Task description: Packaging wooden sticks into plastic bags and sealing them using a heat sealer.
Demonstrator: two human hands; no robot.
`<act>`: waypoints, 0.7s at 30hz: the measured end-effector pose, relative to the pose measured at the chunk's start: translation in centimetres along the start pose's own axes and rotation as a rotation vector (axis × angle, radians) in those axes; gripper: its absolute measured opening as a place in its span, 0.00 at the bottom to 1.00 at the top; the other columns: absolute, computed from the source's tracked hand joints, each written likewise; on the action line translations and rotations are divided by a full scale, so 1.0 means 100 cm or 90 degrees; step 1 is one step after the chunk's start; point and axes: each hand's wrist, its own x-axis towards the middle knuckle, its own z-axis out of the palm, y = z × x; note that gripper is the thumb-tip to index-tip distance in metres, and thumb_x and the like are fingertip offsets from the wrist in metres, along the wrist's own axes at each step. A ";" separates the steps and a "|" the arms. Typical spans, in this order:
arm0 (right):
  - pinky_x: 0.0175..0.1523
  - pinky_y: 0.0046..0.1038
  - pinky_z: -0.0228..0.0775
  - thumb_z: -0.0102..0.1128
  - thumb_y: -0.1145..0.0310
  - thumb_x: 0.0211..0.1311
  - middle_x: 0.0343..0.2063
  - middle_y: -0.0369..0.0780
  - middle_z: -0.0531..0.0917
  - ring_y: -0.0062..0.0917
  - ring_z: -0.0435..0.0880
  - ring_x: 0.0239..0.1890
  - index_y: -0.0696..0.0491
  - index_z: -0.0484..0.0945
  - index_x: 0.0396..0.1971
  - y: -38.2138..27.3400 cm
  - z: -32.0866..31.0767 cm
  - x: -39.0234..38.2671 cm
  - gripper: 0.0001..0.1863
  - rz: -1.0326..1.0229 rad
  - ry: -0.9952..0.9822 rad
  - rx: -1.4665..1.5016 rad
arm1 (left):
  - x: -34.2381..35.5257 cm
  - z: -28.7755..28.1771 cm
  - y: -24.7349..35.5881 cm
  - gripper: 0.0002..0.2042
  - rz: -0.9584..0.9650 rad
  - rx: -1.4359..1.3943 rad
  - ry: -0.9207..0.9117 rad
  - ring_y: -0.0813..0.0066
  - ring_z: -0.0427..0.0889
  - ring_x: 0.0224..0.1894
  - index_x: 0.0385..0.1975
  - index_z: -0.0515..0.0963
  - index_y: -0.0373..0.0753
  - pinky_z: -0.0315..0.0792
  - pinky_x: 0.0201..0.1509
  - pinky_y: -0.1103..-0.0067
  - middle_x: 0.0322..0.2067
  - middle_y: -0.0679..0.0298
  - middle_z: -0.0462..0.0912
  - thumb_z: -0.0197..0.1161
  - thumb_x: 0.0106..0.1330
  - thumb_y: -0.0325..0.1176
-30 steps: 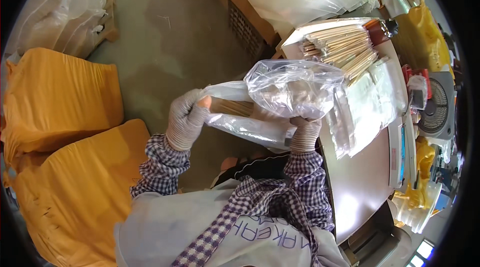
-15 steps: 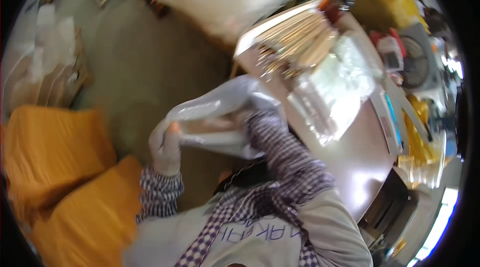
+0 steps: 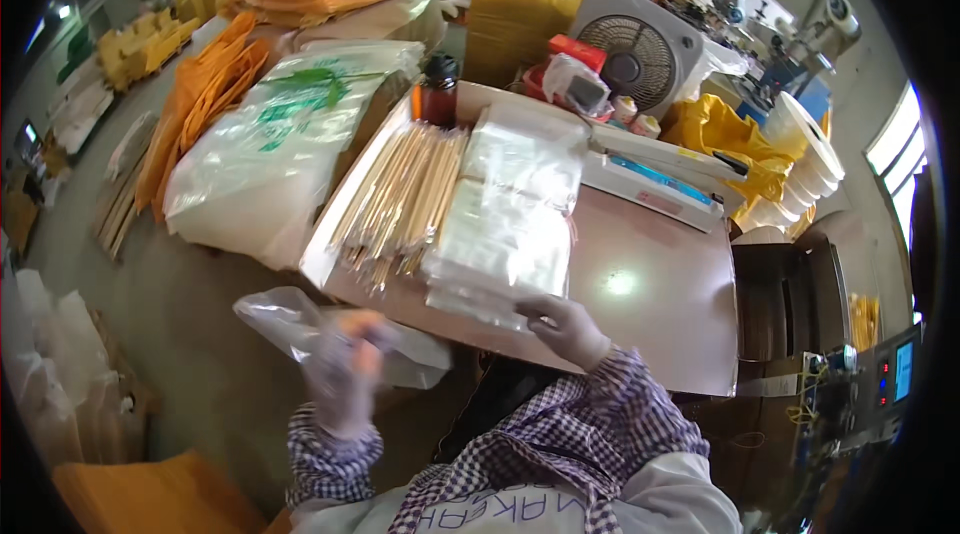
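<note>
My left hand (image 3: 342,374), in a pale glove with orange showing at the fingers, is closed on a clear plastic bag (image 3: 280,319). The bag hangs off both sides of the fist, off the table's near-left edge; motion blurs the hand. My right hand (image 3: 568,329), also gloved, has its fingers partly stretched at the near edge of a stack of clear plastic bags (image 3: 515,194), touching or just over it. Left of that stack lies a bundle of thin wooden sticks (image 3: 405,194) in clear wrapping.
The table (image 3: 650,304) has a raised pale rim. A dark bottle (image 3: 438,94), a box fan (image 3: 630,49) and a long white box (image 3: 650,189) stand along its far side. Large plastic sacks (image 3: 290,134) lie to the left, with orange sacks (image 3: 150,494) low at the left.
My view has swung up toward the table. Both hands were at the bag beside the table; my right hand has left it for the stack, while my left hand keeps the bag.
</note>
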 end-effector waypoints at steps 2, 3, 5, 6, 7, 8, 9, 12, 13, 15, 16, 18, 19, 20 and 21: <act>0.45 0.22 0.72 0.55 0.76 0.53 0.36 0.42 0.81 0.24 0.80 0.39 0.58 0.76 0.40 0.019 -0.030 -0.042 0.13 0.079 0.100 0.033 | 0.016 0.035 0.041 0.10 0.222 -0.222 -0.349 0.70 0.78 0.28 0.36 0.74 0.30 0.73 0.31 0.78 0.29 0.56 0.78 0.53 0.61 0.30; 0.45 0.21 0.72 0.54 0.76 0.53 0.36 0.43 0.81 0.24 0.80 0.39 0.59 0.76 0.40 0.021 -0.043 -0.058 0.12 0.112 0.133 0.036 | 0.027 0.050 0.061 0.13 0.300 -0.420 -0.497 0.65 0.79 0.28 0.35 0.73 0.27 0.73 0.30 0.76 0.29 0.51 0.78 0.55 0.62 0.34; 0.45 0.21 0.72 0.54 0.77 0.53 0.36 0.43 0.81 0.24 0.80 0.39 0.59 0.76 0.39 0.024 -0.064 -0.090 0.12 0.161 0.180 0.034 | 0.044 0.085 0.084 0.15 0.387 -0.616 -0.667 0.63 0.79 0.31 0.40 0.74 0.27 0.75 0.35 0.77 0.33 0.51 0.78 0.53 0.62 0.34; 0.47 0.22 0.71 0.52 0.79 0.54 0.36 0.43 0.81 0.24 0.80 0.40 0.61 0.75 0.40 0.027 -0.073 -0.104 0.12 0.185 0.224 0.038 | 0.054 0.100 0.095 0.15 0.383 -0.629 -0.674 0.63 0.79 0.31 0.40 0.74 0.27 0.75 0.35 0.77 0.33 0.51 0.78 0.53 0.62 0.34; 0.49 0.22 0.70 0.51 0.80 0.55 0.36 0.42 0.80 0.24 0.79 0.42 0.62 0.74 0.41 0.030 -0.078 -0.117 0.12 0.210 0.275 0.045 | 0.064 0.116 0.105 0.17 0.366 -0.721 -0.806 0.57 0.80 0.30 0.39 0.74 0.26 0.75 0.34 0.72 0.33 0.50 0.79 0.55 0.62 0.37; 0.49 0.22 0.69 0.50 0.82 0.55 0.36 0.42 0.80 0.23 0.78 0.42 0.62 0.74 0.40 0.030 -0.079 -0.126 0.12 0.228 0.322 0.097 | 0.069 0.130 0.109 0.19 0.346 -0.811 -0.936 0.50 0.80 0.30 0.38 0.74 0.25 0.74 0.32 0.67 0.32 0.49 0.79 0.56 0.62 0.41; 0.49 0.22 0.69 0.50 0.82 0.55 0.36 0.42 0.80 0.23 0.78 0.42 0.62 0.74 0.40 0.034 -0.080 -0.134 0.12 0.238 0.332 0.094 | 0.061 0.142 0.104 0.19 0.342 -0.823 -0.944 0.50 0.80 0.30 0.38 0.74 0.25 0.74 0.32 0.67 0.32 0.49 0.79 0.56 0.62 0.41; 0.50 0.23 0.68 0.50 0.81 0.56 0.36 0.42 0.80 0.23 0.78 0.41 0.62 0.74 0.39 0.040 -0.085 -0.158 0.11 0.253 0.389 0.128 | 0.022 0.166 0.087 0.15 0.218 -0.941 -0.857 0.57 0.80 0.29 0.38 0.74 0.26 0.74 0.32 0.71 0.31 0.49 0.78 0.56 0.62 0.35; 0.50 0.23 0.69 0.50 0.80 0.56 0.36 0.42 0.80 0.23 0.78 0.41 0.62 0.74 0.39 0.037 -0.085 -0.157 0.10 0.252 0.390 0.140 | 0.015 0.171 0.085 0.16 0.224 -0.932 -0.851 0.57 0.80 0.29 0.37 0.74 0.26 0.74 0.32 0.71 0.31 0.49 0.78 0.56 0.62 0.36; 0.49 0.23 0.69 0.51 0.79 0.56 0.36 0.42 0.80 0.23 0.78 0.41 0.62 0.74 0.39 0.044 -0.087 -0.160 0.10 0.239 0.358 0.091 | 0.002 0.180 0.082 0.16 0.239 -0.913 -0.834 0.58 0.80 0.29 0.36 0.75 0.27 0.74 0.31 0.72 0.31 0.49 0.78 0.57 0.61 0.37; 0.49 0.23 0.69 0.51 0.79 0.56 0.36 0.42 0.80 0.23 0.78 0.41 0.62 0.74 0.39 0.048 -0.087 -0.158 0.10 0.243 0.361 0.084 | -0.005 0.184 0.081 0.16 0.246 -0.903 -0.824 0.58 0.80 0.29 0.36 0.75 0.27 0.73 0.31 0.72 0.31 0.49 0.78 0.57 0.61 0.38; 0.47 0.22 0.70 0.53 0.78 0.57 0.35 0.42 0.81 0.23 0.79 0.41 0.62 0.75 0.39 0.053 -0.087 -0.152 0.10 0.220 0.359 0.139 | -0.016 0.191 0.083 0.16 0.268 -0.883 -0.801 0.58 0.79 0.29 0.35 0.75 0.27 0.73 0.31 0.72 0.30 0.48 0.77 0.58 0.61 0.39; 0.47 0.22 0.70 0.53 0.78 0.57 0.35 0.42 0.81 0.23 0.79 0.41 0.62 0.75 0.39 0.054 -0.089 -0.148 0.10 0.216 0.360 0.129 | -0.018 0.195 0.083 0.17 0.285 -0.870 -0.789 0.58 0.79 0.29 0.35 0.75 0.28 0.73 0.31 0.72 0.30 0.48 0.77 0.58 0.60 0.39; 0.47 0.22 0.70 0.53 0.78 0.56 0.35 0.42 0.81 0.23 0.79 0.41 0.62 0.75 0.39 0.057 -0.088 -0.141 0.10 0.204 0.331 0.115 | -0.019 0.198 0.083 0.17 0.302 -0.847 -0.770 0.59 0.79 0.29 0.34 0.75 0.28 0.73 0.31 0.73 0.30 0.48 0.77 0.59 0.60 0.40; 0.47 0.22 0.70 0.53 0.78 0.56 0.35 0.42 0.81 0.23 0.79 0.41 0.62 0.75 0.39 0.059 -0.086 -0.135 0.10 0.191 0.300 0.101 | -0.020 0.201 0.083 0.17 0.317 -0.823 -0.750 0.59 0.79 0.29 0.34 0.75 0.28 0.73 0.31 0.73 0.30 0.48 0.77 0.59 0.60 0.40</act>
